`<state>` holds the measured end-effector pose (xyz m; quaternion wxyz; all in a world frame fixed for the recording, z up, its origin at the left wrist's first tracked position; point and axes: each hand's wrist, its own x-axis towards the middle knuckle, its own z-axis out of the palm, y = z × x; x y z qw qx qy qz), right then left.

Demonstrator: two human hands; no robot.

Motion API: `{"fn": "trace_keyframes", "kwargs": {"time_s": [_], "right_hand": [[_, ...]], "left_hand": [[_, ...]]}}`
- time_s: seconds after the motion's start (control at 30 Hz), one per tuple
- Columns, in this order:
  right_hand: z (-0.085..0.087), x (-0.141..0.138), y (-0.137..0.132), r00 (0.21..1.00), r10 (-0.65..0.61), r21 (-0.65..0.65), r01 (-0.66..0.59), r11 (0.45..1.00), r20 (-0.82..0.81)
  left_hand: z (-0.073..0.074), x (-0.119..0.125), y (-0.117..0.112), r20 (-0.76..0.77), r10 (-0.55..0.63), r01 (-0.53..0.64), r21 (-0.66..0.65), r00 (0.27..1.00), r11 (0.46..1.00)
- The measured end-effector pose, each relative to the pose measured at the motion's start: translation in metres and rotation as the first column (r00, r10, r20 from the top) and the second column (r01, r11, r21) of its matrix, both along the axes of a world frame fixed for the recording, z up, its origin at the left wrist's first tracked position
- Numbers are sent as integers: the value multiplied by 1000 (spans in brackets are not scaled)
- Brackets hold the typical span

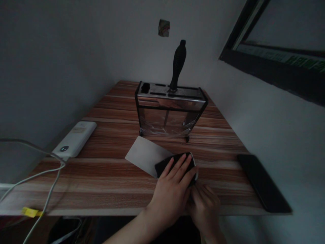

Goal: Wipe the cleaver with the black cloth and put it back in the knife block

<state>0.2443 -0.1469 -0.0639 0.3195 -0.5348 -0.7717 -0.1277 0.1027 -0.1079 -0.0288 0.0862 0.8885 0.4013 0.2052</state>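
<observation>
My left hand lies with its fingers stretched out flat over a small black flat object, whose kind I cannot make out. A whitish edge shows along the object's right side. Under its left end runs a pale grey-white flat strip, like card or paper, slanting away to the upper left. Just to the right and partly beneath, my right hand has its fingers curled closed against the black object's near right edge. What those fingers pinch is hidden.
Behind the hands stands a metal box-shaped device with clear panels and an upright black handle. A white power bank with a white cable lies left. A black phone-like slab rests at the right edge of the wood-grain table. Walls rise close around.
</observation>
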Motion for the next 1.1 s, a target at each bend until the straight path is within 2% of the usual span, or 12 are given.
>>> {"fn": "trace_keyframes", "kwargs": {"time_s": [0.23, 0.57, 0.83, 1.1], "right_hand": [[2, -1, 1, 1000, 25, -46, -25, 999, 11], [2, -2, 1, 999, 19, -20, -18, 1000, 38], [2, -2, 1, 999, 41, -32, -40, 999, 36], [-1, -1, 0, 998, 49, -45, -48, 998, 28]], "left_hand": [[1, -10, 10, 9, 85, -85, 17, 996, 996], [5, -37, 27, 15, 191, -191, 34, 982, 981], [1, -69, 41, 10, 332, -331, 65, 943, 941], [-1, -87, 48, 14, 419, -420, 48, 908, 906]]}}
